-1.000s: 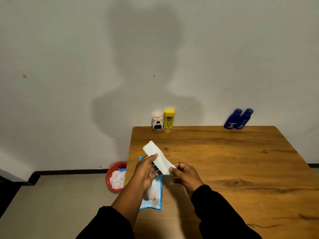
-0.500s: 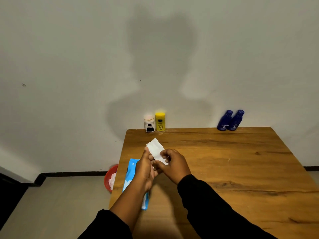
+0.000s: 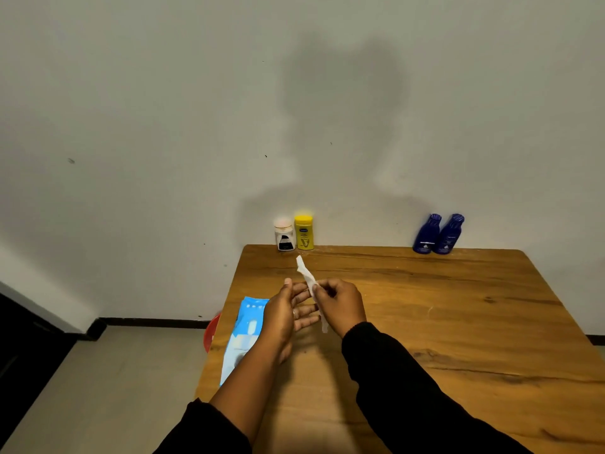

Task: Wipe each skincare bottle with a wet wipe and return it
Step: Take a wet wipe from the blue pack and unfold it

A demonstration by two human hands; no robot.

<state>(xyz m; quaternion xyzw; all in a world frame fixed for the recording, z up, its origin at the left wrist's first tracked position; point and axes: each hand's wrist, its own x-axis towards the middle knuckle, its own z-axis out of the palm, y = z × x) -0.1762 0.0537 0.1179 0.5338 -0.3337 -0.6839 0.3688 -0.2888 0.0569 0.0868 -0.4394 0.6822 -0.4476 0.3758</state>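
Observation:
My right hand (image 3: 340,303) pinches a white wet wipe (image 3: 306,273) that stands up edge-on above the wooden table (image 3: 442,322). My left hand (image 3: 288,312) is beside it with fingers spread, its fingertips close to the wipe; whether they touch it I cannot tell. At the table's far edge against the wall stand a white jar with a black label (image 3: 284,236) and a yellow bottle (image 3: 304,232). Two dark blue bottles (image 3: 438,234) lean side by side at the far right.
A blue wet-wipe pack (image 3: 244,335) lies on the table's left edge, partly under my left forearm. A red bin (image 3: 211,332) on the floor peeks out beside the table's left side. The wall runs right behind the bottles.
The wipe has turned from a flat strip held by both hands to edge-on in my right hand. My left hand's fingers have spread. The camera view has shifted left of the table.

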